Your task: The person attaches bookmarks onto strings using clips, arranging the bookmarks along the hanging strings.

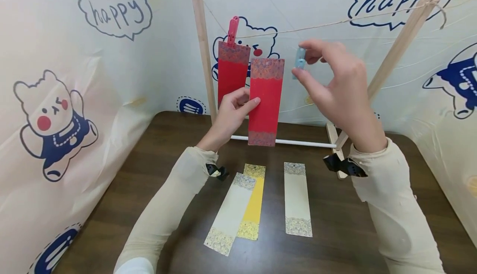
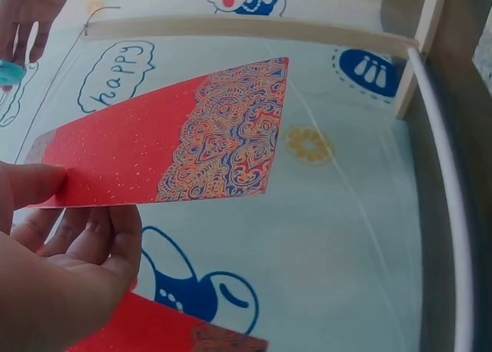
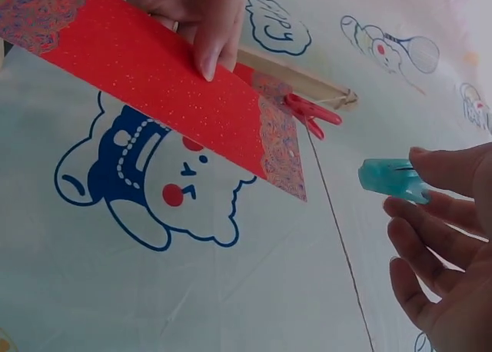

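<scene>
My left hand (image 1: 234,110) pinches a red bookmark (image 1: 265,104) with patterned ends between thumb and fingers, holding it upright just under the string (image 1: 298,30). In my right hand (image 1: 340,83), thumb and fingertips pinch a light-blue clothespin (image 1: 299,58), to the right of the bookmark's top. Behind the left hand hangs another red bookmark (image 1: 227,69), fixed to the string by a red clothespin (image 1: 232,31). The right wrist view shows the blue clothespin (image 3: 392,179) a little apart from the held bookmark (image 3: 169,91).
On the brown table (image 1: 179,232) lie a pale bookmark (image 1: 232,212) overlapping a yellow bookmark (image 1: 253,207), and another pale bookmark (image 1: 297,199) to the right. Wooden posts (image 1: 203,46) hold the string at both sides. A white rod (image 1: 305,143) runs low between them.
</scene>
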`<state>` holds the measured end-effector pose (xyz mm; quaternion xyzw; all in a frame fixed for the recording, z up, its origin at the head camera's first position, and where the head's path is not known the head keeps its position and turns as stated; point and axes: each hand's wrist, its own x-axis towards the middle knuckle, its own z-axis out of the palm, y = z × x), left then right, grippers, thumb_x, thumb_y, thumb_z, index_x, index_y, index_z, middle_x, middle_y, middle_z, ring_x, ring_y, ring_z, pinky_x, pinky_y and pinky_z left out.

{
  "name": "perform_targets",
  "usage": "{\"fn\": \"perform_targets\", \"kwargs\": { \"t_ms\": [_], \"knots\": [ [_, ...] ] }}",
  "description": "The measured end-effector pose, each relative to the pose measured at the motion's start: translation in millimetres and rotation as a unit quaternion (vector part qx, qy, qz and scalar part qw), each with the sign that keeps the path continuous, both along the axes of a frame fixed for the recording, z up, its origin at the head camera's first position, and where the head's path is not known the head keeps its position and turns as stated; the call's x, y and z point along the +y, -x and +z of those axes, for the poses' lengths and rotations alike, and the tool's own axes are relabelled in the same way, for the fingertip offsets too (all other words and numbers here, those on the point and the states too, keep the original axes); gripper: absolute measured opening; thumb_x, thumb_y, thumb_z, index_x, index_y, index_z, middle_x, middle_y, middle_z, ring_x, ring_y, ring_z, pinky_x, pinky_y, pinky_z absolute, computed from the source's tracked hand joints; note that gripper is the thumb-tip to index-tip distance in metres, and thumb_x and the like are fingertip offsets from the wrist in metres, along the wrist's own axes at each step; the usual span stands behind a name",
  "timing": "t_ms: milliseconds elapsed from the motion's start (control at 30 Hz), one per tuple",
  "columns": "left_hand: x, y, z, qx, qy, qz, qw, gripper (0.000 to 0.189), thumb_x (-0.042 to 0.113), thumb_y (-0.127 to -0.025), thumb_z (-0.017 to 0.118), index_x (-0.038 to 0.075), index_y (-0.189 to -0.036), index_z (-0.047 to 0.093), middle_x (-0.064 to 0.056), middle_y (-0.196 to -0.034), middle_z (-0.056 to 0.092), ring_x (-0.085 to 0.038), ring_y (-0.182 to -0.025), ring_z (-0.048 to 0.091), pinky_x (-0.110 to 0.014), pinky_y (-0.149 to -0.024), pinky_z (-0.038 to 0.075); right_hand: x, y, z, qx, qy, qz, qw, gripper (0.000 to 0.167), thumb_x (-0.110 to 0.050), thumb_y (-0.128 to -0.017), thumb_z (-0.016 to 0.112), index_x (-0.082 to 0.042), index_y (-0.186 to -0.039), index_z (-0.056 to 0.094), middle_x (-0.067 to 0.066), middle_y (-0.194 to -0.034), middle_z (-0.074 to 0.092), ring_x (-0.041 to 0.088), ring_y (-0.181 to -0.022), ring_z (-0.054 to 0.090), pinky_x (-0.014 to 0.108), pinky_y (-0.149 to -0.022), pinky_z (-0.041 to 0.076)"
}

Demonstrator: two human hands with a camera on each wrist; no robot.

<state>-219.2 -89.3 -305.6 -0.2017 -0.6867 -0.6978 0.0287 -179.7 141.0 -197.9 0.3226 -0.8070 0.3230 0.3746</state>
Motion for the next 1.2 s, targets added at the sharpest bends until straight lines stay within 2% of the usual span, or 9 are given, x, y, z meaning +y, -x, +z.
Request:
{"fn": "perform_targets", "kwargs": {
  "t_ms": [233,433,500,700,800,1000,1200],
  "knots": [
    [-4.4,12.1,13.6,0.020,-0.002,-0.022,0.9996,0.028,0.011,-0.098,0.063,0.003,-0.125,0.062,-0.013,-0.116,0.068,-0.027,-0.105,0.067,-0.040,-0.089,0.057,-11.2,17.0,18.7,-0.013,-0.019,0.008,0.9997,0.040,-0.017,-0.091,0.073,0.002,-0.125,0.061,0.012,-0.110,0.072,0.023,-0.100,0.065,0.032,-0.091,0.048],
    [-6.1,18.7,19.8,0.023,0.013,-0.035,0.9990,0.028,0.014,-0.096,0.066,0.004,-0.123,0.063,-0.011,-0.113,0.069,-0.026,-0.103,0.067,-0.040,-0.088,0.057,-22.8,35.1,32.5,-0.003,-0.035,-0.002,0.9994,0.046,-0.021,-0.095,0.068,-0.004,-0.137,0.058,0.012,-0.115,0.071,0.021,-0.103,0.063,0.022,-0.090,0.047],
    [-6.0,20.4,22.6,0.023,0.014,-0.036,0.9990,0.030,0.015,-0.096,0.067,0.005,-0.124,0.062,-0.010,-0.114,0.069,-0.026,-0.103,0.067,-0.040,-0.088,0.057,-25.6,41.0,38.1,-0.007,-0.040,-0.005,0.9992,0.044,-0.023,-0.096,0.068,-0.006,-0.135,0.060,0.012,-0.115,0.071,0.020,-0.104,0.063,0.020,-0.091,0.046],
    [-6.8,24.6,28.7,0.004,-0.002,-0.040,0.9992,0.031,0.016,-0.096,0.065,0.004,-0.125,0.062,-0.012,-0.115,0.069,-0.026,-0.102,0.068,-0.040,-0.089,0.057,-36.3,57.6,62.3,-0.079,-0.037,-0.019,0.9960,0.041,-0.030,-0.094,0.069,-0.012,-0.131,0.065,0.007,-0.111,0.071,0.009,-0.097,0.060,0.016,-0.094,0.046],
    [-4.9,26.4,29.7,-0.002,0.002,-0.042,0.9991,0.031,0.016,-0.097,0.065,0.004,-0.125,0.062,-0.012,-0.115,0.070,-0.026,-0.102,0.068,-0.040,-0.088,0.057,-38.2,63.3,70.9,-0.100,-0.039,-0.029,0.9939,0.040,-0.034,-0.094,0.069,-0.016,-0.129,0.067,0.006,-0.110,0.071,0.006,-0.093,0.058,0.017,-0.094,0.048],
    [-5.3,30.7,30.2,0.006,-0.004,-0.036,0.9993,0.029,0.013,-0.097,0.064,0.003,-0.124,0.062,-0.013,-0.113,0.070,-0.027,-0.101,0.068,-0.039,-0.087,0.058,-42.2,71.8,75.9,-0.124,-0.064,-0.041,0.9895,0.038,-0.036,-0.096,0.064,-0.017,-0.128,0.068,0.003,-0.117,0.071,0.006,-0.094,0.055,0.019,-0.090,0.050],
    [-7.4,36.0,29.1,0.004,-0.007,-0.031,0.9995,0.027,0.011,-0.098,0.063,0.003,-0.123,0.063,-0.012,-0.113,0.071,-0.026,-0.102,0.069,-0.039,-0.087,0.058,-46.9,80.5,76.9,-0.141,-0.077,-0.058,0.9854,0.038,-0.038,-0.098,0.060,-0.017,-0.128,0.068,0.002,-0.121,0.070,0.006,-0.097,0.054,0.020,-0.093,0.050]
  ]
}}
